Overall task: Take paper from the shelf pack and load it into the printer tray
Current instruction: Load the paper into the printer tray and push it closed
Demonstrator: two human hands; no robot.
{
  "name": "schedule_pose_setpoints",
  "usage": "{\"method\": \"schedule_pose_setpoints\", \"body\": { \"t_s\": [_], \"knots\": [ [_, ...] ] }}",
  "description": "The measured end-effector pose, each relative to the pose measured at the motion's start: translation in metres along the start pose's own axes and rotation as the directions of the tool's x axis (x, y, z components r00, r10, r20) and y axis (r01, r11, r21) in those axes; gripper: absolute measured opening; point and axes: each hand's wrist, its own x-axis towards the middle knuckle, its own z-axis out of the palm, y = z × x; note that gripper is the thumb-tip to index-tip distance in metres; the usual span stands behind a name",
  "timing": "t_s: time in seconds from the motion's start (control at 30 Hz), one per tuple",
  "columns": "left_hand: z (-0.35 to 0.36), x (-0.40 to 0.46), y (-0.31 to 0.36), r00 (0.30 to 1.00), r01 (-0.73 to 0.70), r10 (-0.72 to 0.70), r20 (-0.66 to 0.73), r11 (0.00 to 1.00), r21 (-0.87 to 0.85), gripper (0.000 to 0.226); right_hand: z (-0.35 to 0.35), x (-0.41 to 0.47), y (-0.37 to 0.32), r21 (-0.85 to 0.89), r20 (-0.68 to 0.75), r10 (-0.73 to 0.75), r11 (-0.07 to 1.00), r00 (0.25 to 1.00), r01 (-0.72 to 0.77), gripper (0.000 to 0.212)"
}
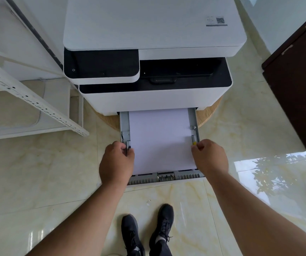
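Hands (116, 161) (210, 157) flank paper (160, 139) — in tray (167, 177).

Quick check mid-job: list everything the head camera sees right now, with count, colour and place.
printer: one, white and black, on a round wooden stand, centre top
paper tray: one, grey, pulled out at the printer's base
paper: one white stack, lying in the tray
side guides: two, grey, at the paper's left and right edges
shelf: one, white metal, left
cabinet: one, dark brown, right
floor: cream marble tile
shoes: two, black, bottom centre
left hand: pinches the left guide
right hand: pinches the right guide
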Motion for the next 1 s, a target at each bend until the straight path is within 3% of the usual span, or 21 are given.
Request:
{"method": "schedule_pose_setpoints", "body": {
  "t_s": [0.37, 0.67, 0.77, 0.87, 0.9, 1.0],
  "knots": [
    [0.001, 0.004, -0.003, 1.0, 0.005, -0.005, 0.005, 1.0, 0.027, 0.013, 0.0, 0.001, 0.0, -0.003, -0.014, -0.003, 1.0, 1.0, 0.003, 0.022],
    [0.001, 0.003, -0.011, 0.997, -0.047, 0.048, 0.056, 0.999, -0.008, 0.025, 0.001, 0.002, 0.002, 0.02, 0.02, -0.044, 0.999, 0.999, 0.044, 0.026],
    [-0.007, -0.007, -0.024, 0.978, -0.191, 0.183, 0.095, 0.978, 0.085, 0.045, -0.002, -0.003, 0.011, 0.013, 0.024, -0.118, 0.993, 0.993, 0.118, 0.028],
    [-0.021, -0.024, -0.045, 0.92, -0.388, 0.353, 0.168, 0.882, 0.269, 0.067, -0.008, -0.018, 0.028, -0.042, -0.028, -0.246, 0.969, 0.969, 0.244, 0.022],
    [-0.025, -0.03, -0.052, 0.902, -0.427, 0.377, 0.208, 0.846, 0.32, 0.075, -0.01, -0.025, 0.034, -0.072, -0.02, -0.271, 0.961, 0.962, 0.269, 0.027],
    [-0.031, -0.042, -0.073, 0.878, -0.477, 0.381, 0.29, 0.752, 0.456, 0.085, -0.015, -0.038, 0.057, -0.097, 0.107, -0.298, 0.946, 0.949, 0.308, 0.07]
  ]
}}
